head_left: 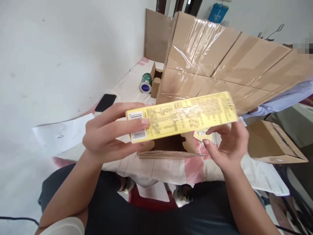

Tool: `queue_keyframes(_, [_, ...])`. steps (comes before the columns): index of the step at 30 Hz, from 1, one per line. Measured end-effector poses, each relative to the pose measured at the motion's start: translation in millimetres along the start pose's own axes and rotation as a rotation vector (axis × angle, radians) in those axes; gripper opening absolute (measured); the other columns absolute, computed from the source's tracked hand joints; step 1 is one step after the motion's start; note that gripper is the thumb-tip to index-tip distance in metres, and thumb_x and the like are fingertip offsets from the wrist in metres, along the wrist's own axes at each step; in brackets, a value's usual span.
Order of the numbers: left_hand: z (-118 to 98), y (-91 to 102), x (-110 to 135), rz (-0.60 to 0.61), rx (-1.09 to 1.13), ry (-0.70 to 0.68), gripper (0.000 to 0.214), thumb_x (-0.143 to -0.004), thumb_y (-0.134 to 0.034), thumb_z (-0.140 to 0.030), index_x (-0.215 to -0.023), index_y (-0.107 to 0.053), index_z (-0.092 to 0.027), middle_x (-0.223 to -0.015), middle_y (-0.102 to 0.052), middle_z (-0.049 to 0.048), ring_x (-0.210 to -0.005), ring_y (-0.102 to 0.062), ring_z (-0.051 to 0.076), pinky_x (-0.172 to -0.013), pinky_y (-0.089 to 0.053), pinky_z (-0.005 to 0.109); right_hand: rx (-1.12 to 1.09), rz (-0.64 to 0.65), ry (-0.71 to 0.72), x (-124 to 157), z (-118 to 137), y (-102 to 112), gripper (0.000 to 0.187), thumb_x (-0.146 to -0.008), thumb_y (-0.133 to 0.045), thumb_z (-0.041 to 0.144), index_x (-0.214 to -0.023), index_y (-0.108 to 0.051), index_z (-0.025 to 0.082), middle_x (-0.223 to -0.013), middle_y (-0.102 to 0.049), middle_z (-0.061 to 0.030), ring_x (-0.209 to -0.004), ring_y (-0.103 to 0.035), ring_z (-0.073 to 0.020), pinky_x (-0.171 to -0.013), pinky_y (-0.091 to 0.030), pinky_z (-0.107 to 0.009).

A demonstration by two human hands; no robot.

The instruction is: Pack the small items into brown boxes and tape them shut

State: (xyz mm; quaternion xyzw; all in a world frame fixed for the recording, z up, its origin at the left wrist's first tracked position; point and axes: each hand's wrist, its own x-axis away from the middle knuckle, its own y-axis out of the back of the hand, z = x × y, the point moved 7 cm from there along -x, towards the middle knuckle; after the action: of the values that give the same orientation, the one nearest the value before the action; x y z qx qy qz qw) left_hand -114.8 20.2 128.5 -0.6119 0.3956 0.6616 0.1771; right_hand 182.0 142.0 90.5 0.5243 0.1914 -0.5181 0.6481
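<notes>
A long yellow carton with printed panels and a barcode is raised in front of me, tilted slightly up to the right. My left hand grips its left end, one finger lying across the barcode. Under the right end is my right hand, thumb and index finger apart with nothing seen between them. Its upper knuckles meet the carton's lower right corner; whether they bear its weight I cannot tell. Below the carton, an open cardboard box sits on the cloth-covered table, its inside dark and partly hidden.
Stacked cardboard boxes under clear film rise behind. A green tin lies beside a small open box. A black phone and white paper are leftward. Right are another open box and a person's sleeve.
</notes>
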Motion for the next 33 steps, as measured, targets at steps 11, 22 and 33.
queue_keyframes(11, [-0.2,-32.4,10.4,0.066,0.359,0.262,0.066,-0.1,-0.063,-0.052,-0.159,-0.037,-0.041,-0.14,-0.07,0.007,-0.122,-0.071,0.028,-0.094,-0.063,0.044,0.129,-0.05,0.12,-26.6,53.8,27.1,0.06,-0.085,-0.085,0.039,-0.14,-0.061,0.036,-0.126,-0.066,-0.0105,-0.12,-0.065,-0.0384,-0.097,-0.058,-0.061])
queue_keyframes(22, [24.5,-56.1,59.9,0.331,0.291,0.04,0.055,-0.109,-0.032,-0.054,-0.108,-0.075,-0.02,-0.088,-0.078,0.0078,-0.076,-0.063,0.022,-0.068,-0.05,0.035,-0.105,-0.067,-0.147,-24.0,20.7,0.1,0.056,-0.082,-0.087,0.034,-0.132,-0.063,0.03,-0.123,-0.063,-0.0111,-0.103,-0.07,-0.0269,-0.061,-0.063,-0.032])
queue_keyframes(33, [14.9,-63.0,65.6,0.359,0.033,-0.131,0.051,-0.091,-0.06,-0.073,-0.087,-0.066,-0.022,-0.075,-0.066,0.0041,-0.069,-0.059,0.019,-0.057,-0.039,0.032,-0.168,-0.057,-0.22,-23.0,9.5,-6.1,0.051,-0.083,-0.086,0.031,-0.129,-0.063,0.033,-0.12,-0.063,-0.0126,-0.089,-0.07,-0.0265,-0.046,-0.056,-0.028])
